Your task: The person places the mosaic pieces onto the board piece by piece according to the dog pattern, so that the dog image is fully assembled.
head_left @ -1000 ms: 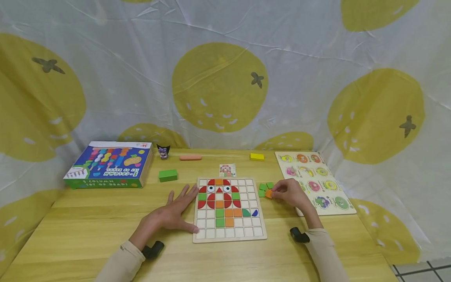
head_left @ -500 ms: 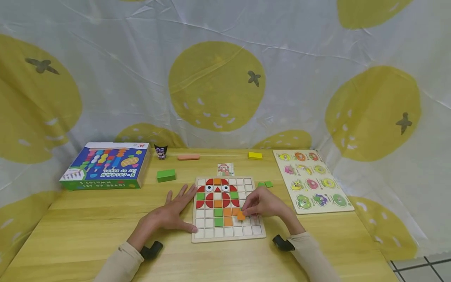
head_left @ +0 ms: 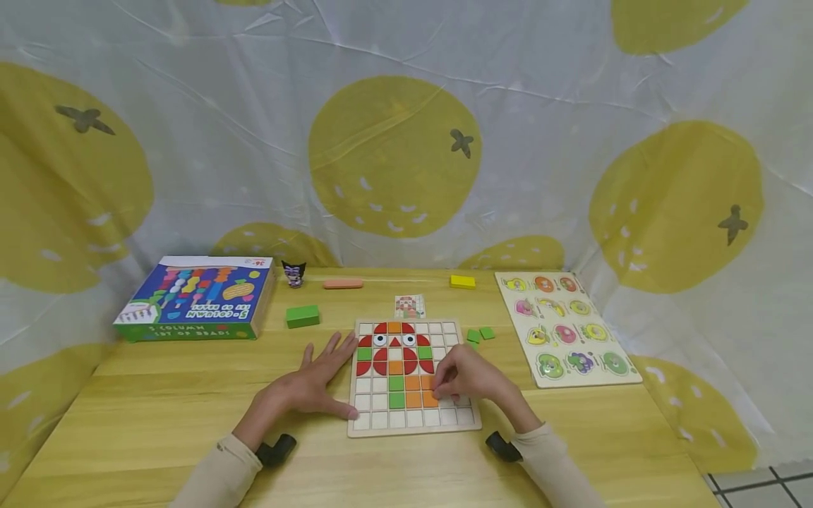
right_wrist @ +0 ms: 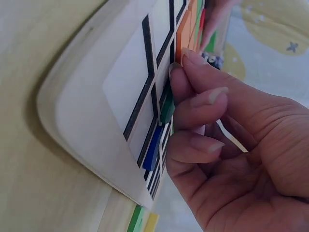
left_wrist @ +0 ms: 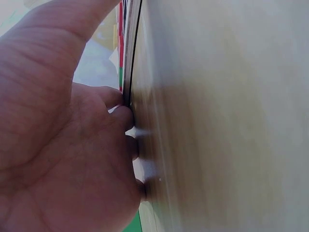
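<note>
Orange square tile (head_left: 430,399) sits under the right hand's fingertips (head_left: 442,392), in the grid board (head_left: 413,425) at about 4 o'clock from the board's centre. It lies just right of another orange tile and below an orange row.

- Right hand (head_left: 470,381): fingers curled, tips bunched on the tile. The wrist view shows fingertips (right_wrist: 186,72) against the board face beside the orange edge (right_wrist: 183,34). Whether it pinches the tile or only presses it, I cannot tell.
- Left hand (head_left: 311,384): spread flat on the table (head_left: 159,395), fingers straight, thumb and fingertips touching the board's left rim at 9 o'clock. Reads as bracing the board.

Step in hand, as I judge it: seating the tile in its cell. Next move likely calls for a flat downward press until flush, then a straight lift clear of neighbouring tiles.

Edges and room:
- Green tile (right_wrist: 167,110) and blue tile (right_wrist: 152,147) lie close under the right hand; a sideways drag could nudge them.
- 2 loose green tiles (head_left: 479,334) lie at 1 o'clock off the board; fruit puzzle (head_left: 565,328) lies at 3 o'clock, apart.
- Bare table shows at 6 o'clock, between both sleeves.
</note>
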